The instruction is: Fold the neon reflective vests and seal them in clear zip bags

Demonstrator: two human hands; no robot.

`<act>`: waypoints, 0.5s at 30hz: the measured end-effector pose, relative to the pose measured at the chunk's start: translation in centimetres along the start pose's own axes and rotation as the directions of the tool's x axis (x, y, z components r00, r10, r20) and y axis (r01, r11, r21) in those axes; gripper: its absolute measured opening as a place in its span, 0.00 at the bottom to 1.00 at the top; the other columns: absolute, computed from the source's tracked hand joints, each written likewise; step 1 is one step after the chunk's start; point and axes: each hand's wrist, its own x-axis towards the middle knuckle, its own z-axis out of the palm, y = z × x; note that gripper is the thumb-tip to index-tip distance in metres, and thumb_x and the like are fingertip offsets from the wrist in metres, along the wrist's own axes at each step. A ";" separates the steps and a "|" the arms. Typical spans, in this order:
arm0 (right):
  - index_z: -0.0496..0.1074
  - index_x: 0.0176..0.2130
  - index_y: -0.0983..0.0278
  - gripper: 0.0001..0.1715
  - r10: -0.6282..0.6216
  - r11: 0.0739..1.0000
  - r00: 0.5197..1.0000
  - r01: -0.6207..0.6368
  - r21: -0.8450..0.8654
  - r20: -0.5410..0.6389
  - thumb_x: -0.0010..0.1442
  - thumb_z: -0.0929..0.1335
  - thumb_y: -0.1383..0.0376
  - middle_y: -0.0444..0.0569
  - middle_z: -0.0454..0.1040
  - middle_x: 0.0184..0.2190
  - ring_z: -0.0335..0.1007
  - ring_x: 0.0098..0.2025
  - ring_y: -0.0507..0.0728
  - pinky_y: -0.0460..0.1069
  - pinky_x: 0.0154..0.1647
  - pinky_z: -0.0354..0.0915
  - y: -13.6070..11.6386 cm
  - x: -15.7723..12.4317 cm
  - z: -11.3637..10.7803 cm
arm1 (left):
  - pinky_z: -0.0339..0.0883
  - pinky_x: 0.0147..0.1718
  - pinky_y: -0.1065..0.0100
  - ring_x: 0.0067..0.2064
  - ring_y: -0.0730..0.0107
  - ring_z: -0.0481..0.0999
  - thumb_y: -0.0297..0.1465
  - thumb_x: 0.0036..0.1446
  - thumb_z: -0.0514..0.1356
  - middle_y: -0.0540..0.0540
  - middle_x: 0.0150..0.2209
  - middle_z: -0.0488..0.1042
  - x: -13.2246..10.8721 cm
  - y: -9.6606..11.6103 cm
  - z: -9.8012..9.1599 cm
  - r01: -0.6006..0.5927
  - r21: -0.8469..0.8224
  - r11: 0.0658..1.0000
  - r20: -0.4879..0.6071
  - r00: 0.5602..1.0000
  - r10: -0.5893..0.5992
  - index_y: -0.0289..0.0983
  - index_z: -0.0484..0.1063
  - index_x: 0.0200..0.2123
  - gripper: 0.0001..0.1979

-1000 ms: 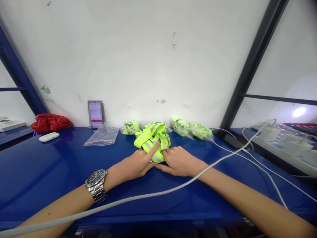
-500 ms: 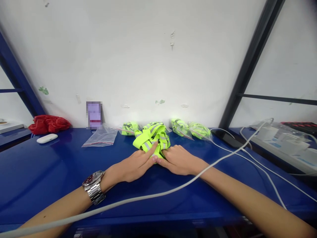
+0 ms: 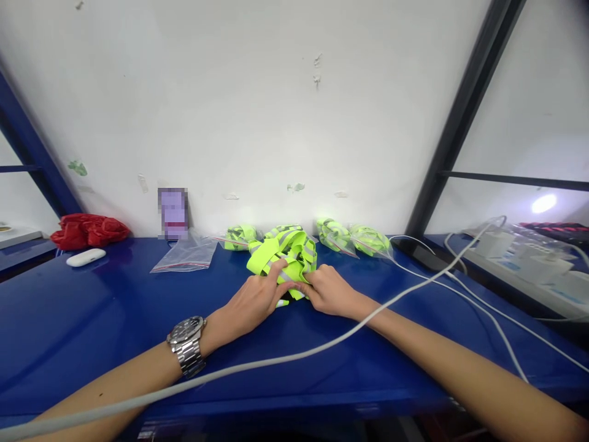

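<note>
A bundle of neon-yellow reflective straps (image 3: 281, 252) with grey stripes lies on the blue table, gathered into a loose heap. My left hand (image 3: 257, 293), with a metal wristwatch (image 3: 188, 341) behind it, is closed on the near left side of the straps. From the right, my right hand (image 3: 329, 291) grips the near right side, its fingers curled into the folds and partly hidden. Both thumbs meet at the front of the bundle. A short strap end (image 3: 282, 303) sticks out below my left hand.
A clear zip bag (image 3: 186, 253) lies left of the bundle. Bagged yellow straps (image 3: 242, 237) and more bagged straps (image 3: 334, 236) sit along the wall. A white cable (image 3: 294, 358) crosses above my forearms. Left are a red bundle (image 3: 89, 231) and white case (image 3: 86, 258); right, a phone (image 3: 421, 255).
My left index finger has drawn back and bent, and both hands have closed more tightly on the straps. A strap end now shows under my left hand. A bright light spot appears at right.
</note>
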 end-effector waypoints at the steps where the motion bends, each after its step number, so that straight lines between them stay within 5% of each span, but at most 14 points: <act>1: 0.72 0.30 0.67 0.25 0.011 1.000 1.000 -0.011 -0.005 0.005 0.68 0.57 0.56 0.53 0.74 0.25 0.71 0.29 0.57 0.49 0.27 0.48 -0.1 0.0 0.0 | 0.64 0.26 0.69 0.27 0.61 0.76 0.43 0.68 0.43 0.47 0.26 0.73 -0.2 0.0 -0.1 -0.030 0.002 1.000 0.017 0.999 0.030 0.34 0.54 0.59 0.24; 7: 0.72 0.34 0.68 0.25 -0.017 0.994 0.999 0.022 -0.103 0.040 0.69 0.54 0.59 0.56 0.76 0.29 0.74 0.30 0.59 0.49 0.28 0.54 -0.8 -0.7 -1.1 | 0.68 0.44 0.58 0.47 0.56 0.74 0.45 0.65 0.48 0.35 0.46 0.72 -1.4 -0.4 -0.6 -0.162 -0.039 0.986 0.097 0.981 0.165 0.35 0.48 0.65 0.31; 15: 0.73 0.33 0.69 0.27 -0.233 0.946 0.959 0.262 -0.190 0.161 0.67 0.55 0.55 0.56 0.76 0.28 0.72 0.27 0.60 0.50 0.29 0.59 -1.2 -1.3 -2.9 | 0.67 0.48 0.57 0.53 0.54 0.71 0.46 0.64 0.50 0.34 0.53 0.68 -1.4 -1.3 -1.3 -0.148 -0.071 0.986 0.176 0.972 0.158 0.37 0.49 0.65 0.32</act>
